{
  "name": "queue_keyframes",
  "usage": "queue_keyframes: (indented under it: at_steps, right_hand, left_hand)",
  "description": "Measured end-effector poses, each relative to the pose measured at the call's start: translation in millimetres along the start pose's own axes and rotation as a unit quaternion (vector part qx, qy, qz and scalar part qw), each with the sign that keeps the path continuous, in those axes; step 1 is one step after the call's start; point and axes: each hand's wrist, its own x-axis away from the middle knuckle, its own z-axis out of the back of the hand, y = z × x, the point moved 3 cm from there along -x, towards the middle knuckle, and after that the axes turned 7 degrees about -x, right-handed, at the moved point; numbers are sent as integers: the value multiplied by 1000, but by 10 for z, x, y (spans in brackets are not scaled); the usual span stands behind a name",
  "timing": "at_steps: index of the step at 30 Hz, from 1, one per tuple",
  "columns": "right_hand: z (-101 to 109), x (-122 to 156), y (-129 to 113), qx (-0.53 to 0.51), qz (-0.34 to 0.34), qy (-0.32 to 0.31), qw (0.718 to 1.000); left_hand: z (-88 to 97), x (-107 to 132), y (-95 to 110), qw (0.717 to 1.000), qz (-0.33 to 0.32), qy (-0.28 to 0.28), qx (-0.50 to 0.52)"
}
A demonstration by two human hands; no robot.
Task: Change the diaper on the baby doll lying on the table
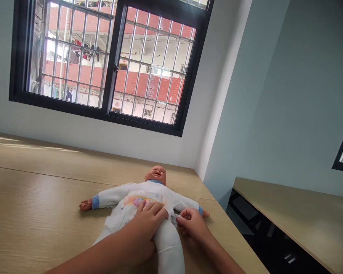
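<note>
My left fingers [153,213] rest spread on the diaper [143,201], my right fingers [185,217] pinch its right edge; the doll [148,189] lies lengthwise, head far from me.

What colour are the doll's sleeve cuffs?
The cuffs are blue, best seen in the head view.

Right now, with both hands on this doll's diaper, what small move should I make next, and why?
Probably ease the side of the white disposable diaper by your right hand across toward its colourful printed waistband. Your right hand sits at that side edge of the baby doll in a white suit with blue cuffs, while your left hand already rests on the diaper's front, which could keep it steady.
</note>
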Motion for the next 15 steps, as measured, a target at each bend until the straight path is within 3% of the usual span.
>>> queue_keyframes:
  at_steps: [4, 8, 13, 15]
  right_hand:
    - [6, 11, -3, 4, -17, -18, 1000]
    - [39, 25, -61, -56, -40, -29, 997]
    - [27, 65, -126, -191, -90, -36, 977]
    - [8, 78, -134, -236, -96, -45, 966]
  left_hand:
    - [-33, 3, 40, 999, -25, 3, -26]
    - [-2, 38, 50, 999, -45, -15, -16]
    - [217, 127, 34, 991, -87, -96, 33]
    - [361, 126, 6, 993, -59, -83, 64]
